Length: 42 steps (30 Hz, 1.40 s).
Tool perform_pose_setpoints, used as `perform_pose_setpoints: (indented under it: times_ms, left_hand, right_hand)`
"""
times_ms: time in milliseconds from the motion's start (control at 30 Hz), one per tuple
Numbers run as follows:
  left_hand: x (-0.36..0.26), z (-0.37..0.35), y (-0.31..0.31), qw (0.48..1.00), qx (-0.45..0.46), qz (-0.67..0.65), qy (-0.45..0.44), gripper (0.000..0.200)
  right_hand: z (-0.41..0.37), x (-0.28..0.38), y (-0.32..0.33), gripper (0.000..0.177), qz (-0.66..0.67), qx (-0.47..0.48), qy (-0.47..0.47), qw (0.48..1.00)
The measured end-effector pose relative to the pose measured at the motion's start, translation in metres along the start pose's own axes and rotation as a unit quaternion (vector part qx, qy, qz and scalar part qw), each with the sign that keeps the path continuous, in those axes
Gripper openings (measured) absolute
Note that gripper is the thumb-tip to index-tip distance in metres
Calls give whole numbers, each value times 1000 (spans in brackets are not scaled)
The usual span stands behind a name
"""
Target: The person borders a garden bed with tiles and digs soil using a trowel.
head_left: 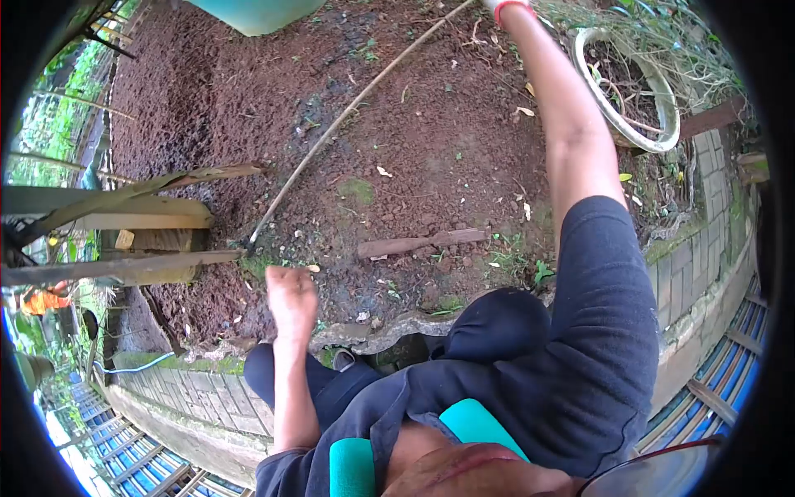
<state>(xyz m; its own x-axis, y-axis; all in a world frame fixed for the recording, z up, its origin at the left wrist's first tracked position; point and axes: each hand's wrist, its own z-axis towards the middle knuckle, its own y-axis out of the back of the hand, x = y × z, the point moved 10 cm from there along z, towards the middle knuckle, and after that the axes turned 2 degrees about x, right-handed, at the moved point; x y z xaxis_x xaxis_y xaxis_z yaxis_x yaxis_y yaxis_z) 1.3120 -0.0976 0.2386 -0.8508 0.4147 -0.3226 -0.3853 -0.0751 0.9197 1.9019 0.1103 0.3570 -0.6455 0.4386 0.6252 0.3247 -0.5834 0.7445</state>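
Observation:
My left hand (290, 296) is low over the soil with its fingers curled together. What it holds, if anything, is hidden. Just beyond its fingertips lies the near end of a long thin stick (352, 110), which runs diagonally over the ground to the top edge. My right arm stretches up to that edge, with a red band round the wrist. Only a sliver of my right hand (493, 3) shows, close to the stick's far end. Its fingers are cut off, so their grip is not visible. A flat brown piece of wood (422, 244) lies on the soil.
A whitish oval ring (625, 91) stands among plants at the upper right. Wooden beams (108, 209) jut in from the left. A pale green container (257, 12) is partly visible at the top. A stone border (389, 331) edges the soil by my knees.

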Motion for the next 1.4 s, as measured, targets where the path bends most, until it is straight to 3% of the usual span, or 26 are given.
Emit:
perform_pose_setpoints:
  times_ms: [67,133,200,233,333,400,433,500,567,600,633,667,733,800,833,867,900,933,1000,1033,1067,1100,1133,1233,1333,1400]
  left_hand:
    - [-2,1,-47,998,32,-28,44,17]
    - [-13,3,-77,995,70,-55,43,35]
    - [-41,12,-82,996,83,-29,-1,43]
    - [-36,13,-89,991,121,-47,35,43]
    - [-31,23,-83,991,125,-37,43,40]
    - [-24,27,-74,994,99,-32,36,37]
    - [-18,31,-70,993,98,-37,48,36]
    - [-12,35,-61,995,81,-38,47,33]
    - [-9,37,-59,996,73,-37,47,31]
    - [-7,36,-61,996,78,-27,44,30]
    - [-4,35,-64,994,85,-30,56,32]
    - [0,32,-68,993,89,-33,67,34]
    - [9,27,-74,992,83,-38,83,37]
    - [21,19,-82,993,60,-44,96,39]
    - [32,14,-89,990,80,-30,115,46]
    - [34,10,-87,989,73,-27,124,48]
    - [36,9,-87,988,66,-26,134,50]
    - [36,13,-89,988,50,-28,143,53]
    - [45,6,-95,989,4,-10,148,59]
    - [45,5,-99,989,-27,-2,147,60]
    - [43,3,-104,988,-55,4,144,61]
    - [46,1,-116,990,-27,5,141,60]
    - [46,1,-118,990,-4,27,138,60]
    - [53,-1,-119,988,15,15,150,58]
    - [51,2,-124,990,14,19,142,56]
    - [50,1,-121,990,4,34,135,56]
  right_hand:
    - [-12,-40,-81,55,-63,114,65,989]
    - [-54,-59,-98,73,-209,95,61,971]
    - [-64,-91,-126,73,-208,52,-17,976]
    - [-68,-84,-133,72,-244,-11,35,969]
    - [-55,-99,-156,40,-144,-52,92,984]
    - [-59,-101,-123,32,30,-91,113,989]
    - [-49,-117,-133,29,151,-12,97,984]
    - [-74,-106,-124,26,367,155,80,913]
    - [-127,-63,-80,27,220,235,119,939]
    - [-156,-40,-74,30,177,288,185,923]
    - [-188,-16,-72,34,122,280,397,865]
    - [-218,-9,-85,37,12,450,282,847]
    - [-272,18,-93,35,148,616,258,729]
    - [-268,54,-84,32,47,635,261,725]
    - [-240,67,-85,34,54,592,284,752]
    - [-188,69,-85,36,91,505,269,815]
    - [-122,63,-72,38,184,356,214,891]
    - [-61,40,-39,41,286,143,148,936]
    - [-9,-30,-31,45,232,-100,13,967]
    - [4,-65,-63,47,130,-107,-49,985]
    - [7,-87,-107,50,39,-37,-65,996]
    - [-28,-64,-110,43,-7,40,-26,999]
    - [-37,-71,-133,37,-183,8,82,980]
    - [-38,-80,-171,27,-97,9,185,978]
    - [-73,-68,-109,27,-9,-26,177,984]
    - [-107,-41,-91,24,-19,81,243,966]
